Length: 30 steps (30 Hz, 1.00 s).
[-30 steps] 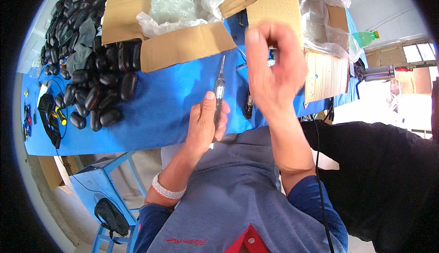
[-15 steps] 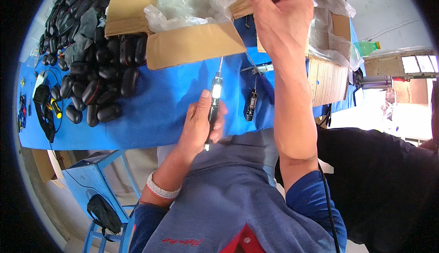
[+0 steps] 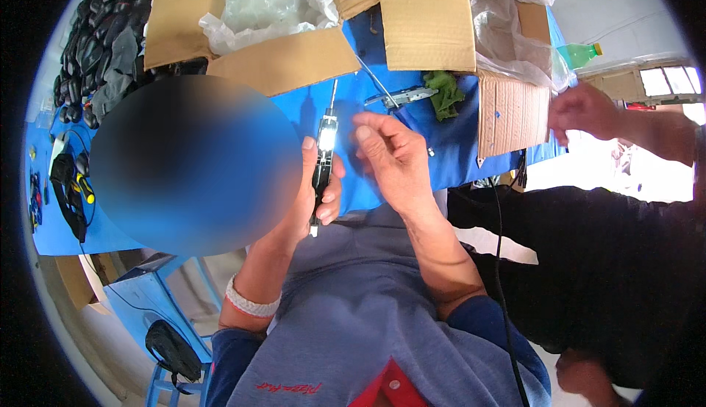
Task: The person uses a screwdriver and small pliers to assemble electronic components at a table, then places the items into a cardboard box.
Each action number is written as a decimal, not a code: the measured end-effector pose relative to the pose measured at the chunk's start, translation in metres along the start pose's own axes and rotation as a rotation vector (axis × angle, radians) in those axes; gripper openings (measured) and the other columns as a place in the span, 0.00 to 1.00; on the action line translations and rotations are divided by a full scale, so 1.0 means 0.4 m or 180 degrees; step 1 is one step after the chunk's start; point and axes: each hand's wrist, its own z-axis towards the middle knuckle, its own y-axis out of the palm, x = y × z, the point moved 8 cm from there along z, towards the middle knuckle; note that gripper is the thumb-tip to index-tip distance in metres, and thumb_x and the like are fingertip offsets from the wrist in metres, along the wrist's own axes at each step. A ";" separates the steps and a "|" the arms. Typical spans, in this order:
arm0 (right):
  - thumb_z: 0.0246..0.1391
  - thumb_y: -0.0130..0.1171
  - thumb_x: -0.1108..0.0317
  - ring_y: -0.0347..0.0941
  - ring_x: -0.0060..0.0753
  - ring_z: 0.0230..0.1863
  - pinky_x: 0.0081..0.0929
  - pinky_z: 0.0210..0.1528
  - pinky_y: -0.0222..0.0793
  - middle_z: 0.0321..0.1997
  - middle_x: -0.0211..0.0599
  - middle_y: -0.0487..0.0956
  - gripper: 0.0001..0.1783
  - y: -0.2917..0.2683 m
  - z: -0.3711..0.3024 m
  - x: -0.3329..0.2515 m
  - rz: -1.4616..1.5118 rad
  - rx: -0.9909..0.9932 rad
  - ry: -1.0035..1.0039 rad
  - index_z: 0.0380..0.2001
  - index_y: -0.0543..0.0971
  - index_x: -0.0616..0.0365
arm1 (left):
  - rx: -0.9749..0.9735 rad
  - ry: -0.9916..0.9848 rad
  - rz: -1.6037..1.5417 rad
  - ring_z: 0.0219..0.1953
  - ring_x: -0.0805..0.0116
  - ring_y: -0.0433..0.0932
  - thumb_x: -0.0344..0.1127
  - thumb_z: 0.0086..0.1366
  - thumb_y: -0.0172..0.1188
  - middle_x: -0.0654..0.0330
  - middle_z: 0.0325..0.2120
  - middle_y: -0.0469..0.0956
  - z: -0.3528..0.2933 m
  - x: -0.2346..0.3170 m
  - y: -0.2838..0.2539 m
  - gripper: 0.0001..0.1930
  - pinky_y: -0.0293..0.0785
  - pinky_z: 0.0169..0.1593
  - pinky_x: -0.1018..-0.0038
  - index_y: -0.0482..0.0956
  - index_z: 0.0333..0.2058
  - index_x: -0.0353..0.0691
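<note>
Black slim device (image 3: 321,158), in left hand (image 3: 301,207), right hand (image 3: 399,166) near, apart

- Pile of cases (image 3: 90,48): toward the table's (image 3: 62,241) far left corner.
- First box (image 3: 287,65): toward the far edge, right of the pile.
- Second box (image 3: 515,119): toward the right edge.
- Cloth (image 3: 443,97): just left of it.
- Device (image 3: 322,163): in the left hand (image 3: 309,197), above the near edge.

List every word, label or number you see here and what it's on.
Grey shirt: red lettering; I won't copy its wording.
Black device in the left hand: no legible text.
Cardboard box at right: blue marks, too small to read.
</note>
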 end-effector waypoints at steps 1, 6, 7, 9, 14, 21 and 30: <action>0.61 0.54 0.69 0.67 0.14 0.24 0.13 0.24 0.63 0.28 0.27 0.76 0.11 0.007 0.003 0.004 0.0016 -0.0106 0.0003 0.43 0.77 0.65 | 0.0033 -0.0001 0.0050 0.06 0.78 0.58 0.61 0.70 0.35 0.66 0.10 0.60 0.001 -0.001 -0.001 0.29 0.56 0.10 0.79 0.68 0.29 0.39; 0.60 0.55 0.70 0.66 0.14 0.23 0.14 0.23 0.63 0.26 0.28 0.75 0.11 0.039 0.007 0.017 0.0478 -0.0465 0.0014 0.42 0.77 0.67 | -0.0019 0.0147 0.0236 0.07 0.78 0.58 0.61 0.70 0.35 0.66 0.10 0.61 -0.005 0.001 0.008 0.29 0.56 0.10 0.79 0.68 0.28 0.39; 0.60 0.55 0.70 0.66 0.14 0.22 0.14 0.23 0.63 0.25 0.28 0.75 0.11 0.041 0.008 0.026 0.0614 -0.0503 0.0034 0.42 0.77 0.67 | -0.0021 0.0211 0.0296 0.07 0.78 0.58 0.61 0.70 0.35 0.66 0.10 0.61 -0.008 0.002 0.009 0.29 0.56 0.10 0.79 0.68 0.28 0.39; 0.60 0.55 0.70 0.66 0.15 0.22 0.14 0.23 0.63 0.24 0.28 0.75 0.11 0.044 0.011 0.045 0.0888 -0.0579 0.0073 0.42 0.77 0.66 | 0.0026 0.0248 0.0341 0.07 0.78 0.58 0.61 0.70 0.35 0.66 0.10 0.61 -0.011 -0.003 0.004 0.29 0.56 0.11 0.79 0.68 0.28 0.39; 0.59 0.55 0.71 0.65 0.15 0.21 0.14 0.22 0.62 0.24 0.29 0.75 0.11 0.048 0.003 0.054 0.1288 -0.0570 0.0165 0.42 0.78 0.66 | 0.0000 0.0243 0.0415 0.07 0.78 0.58 0.60 0.71 0.34 0.66 0.10 0.61 -0.014 -0.002 0.006 0.29 0.56 0.11 0.79 0.68 0.28 0.38; 0.59 0.56 0.70 0.64 0.15 0.20 0.16 0.21 0.60 0.23 0.27 0.75 0.12 0.042 -0.009 0.066 0.1129 -0.0465 0.0369 0.43 0.79 0.65 | -0.0049 0.0257 0.0379 0.07 0.78 0.58 0.60 0.70 0.33 0.66 0.10 0.61 -0.014 0.001 0.016 0.29 0.56 0.11 0.79 0.68 0.28 0.38; 0.53 0.55 0.69 0.71 0.28 0.36 0.21 0.39 0.69 0.32 0.33 0.75 0.09 0.077 -0.136 -0.209 -0.3159 -0.1683 -0.1985 0.36 0.78 0.61 | -0.0007 0.0386 0.0336 0.08 0.77 0.60 0.61 0.70 0.33 0.64 0.10 0.64 -0.015 0.003 -0.002 0.32 0.58 0.12 0.80 0.69 0.27 0.36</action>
